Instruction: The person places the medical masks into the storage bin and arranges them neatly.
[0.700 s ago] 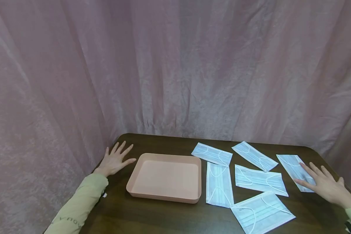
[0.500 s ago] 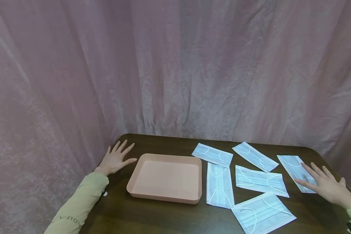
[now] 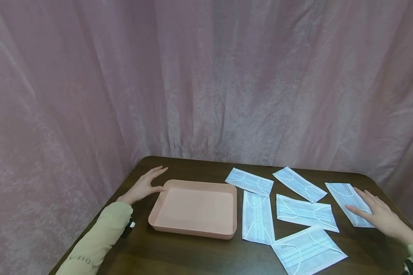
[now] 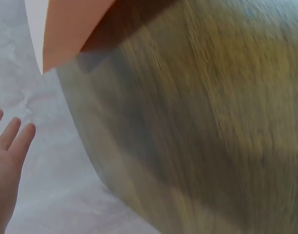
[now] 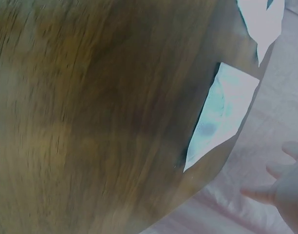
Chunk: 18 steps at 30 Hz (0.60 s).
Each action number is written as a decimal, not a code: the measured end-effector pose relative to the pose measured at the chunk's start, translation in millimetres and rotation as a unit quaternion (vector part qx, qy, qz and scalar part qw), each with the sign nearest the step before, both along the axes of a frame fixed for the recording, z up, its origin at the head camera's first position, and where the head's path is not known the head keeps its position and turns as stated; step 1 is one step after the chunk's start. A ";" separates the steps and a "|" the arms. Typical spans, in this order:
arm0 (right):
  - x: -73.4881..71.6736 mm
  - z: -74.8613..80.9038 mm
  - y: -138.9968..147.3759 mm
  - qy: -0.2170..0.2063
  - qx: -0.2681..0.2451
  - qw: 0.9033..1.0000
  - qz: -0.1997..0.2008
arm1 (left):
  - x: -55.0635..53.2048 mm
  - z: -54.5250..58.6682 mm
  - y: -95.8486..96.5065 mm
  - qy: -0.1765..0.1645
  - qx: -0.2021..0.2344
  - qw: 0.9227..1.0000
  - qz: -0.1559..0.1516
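My left hand [image 3: 142, 187] is above the table at the left, its fingers extended and its thumb tip at the back left corner of a shallow pink tray [image 3: 192, 207]. The left wrist view shows the fingers [image 4: 23, 141] beside the tray's underside edge [image 4: 73, 29]. At the far right, my right hand [image 3: 378, 212] overlaps a pale blue face mask [image 3: 345, 198], fingers reaching forward and thumb apart. From the right wrist, that hand [image 5: 283, 187] appears apart from a mask [image 5: 219, 114] lying flat on the table. Neither hand holds anything.
Several more blue face masks lie between tray and right hand: one at the back [image 3: 249, 180], one upright beside the tray [image 3: 257, 219], a larger one at the front [image 3: 309, 250]. Dark wooden table [image 3: 179, 254] stands against a pink curtain [image 3: 206, 84].
My left hand has turned and shifted right, from spread fingers beside the tray to its thumb at the tray's corner. The right hand's fingers have drawn closer together. Tray and masks look unmoved.
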State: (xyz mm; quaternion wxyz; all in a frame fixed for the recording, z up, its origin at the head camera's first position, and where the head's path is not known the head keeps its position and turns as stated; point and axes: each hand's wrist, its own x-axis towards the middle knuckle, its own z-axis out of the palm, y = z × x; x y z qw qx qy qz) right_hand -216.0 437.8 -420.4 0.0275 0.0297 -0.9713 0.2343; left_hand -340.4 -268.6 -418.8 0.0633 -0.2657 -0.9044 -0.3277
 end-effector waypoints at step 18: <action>5.2 -9.0 -19.4 0.003 -0.048 0.997 0.056 | -6.1 -16.7 -4.6 -0.078 0.050 0.995 -0.035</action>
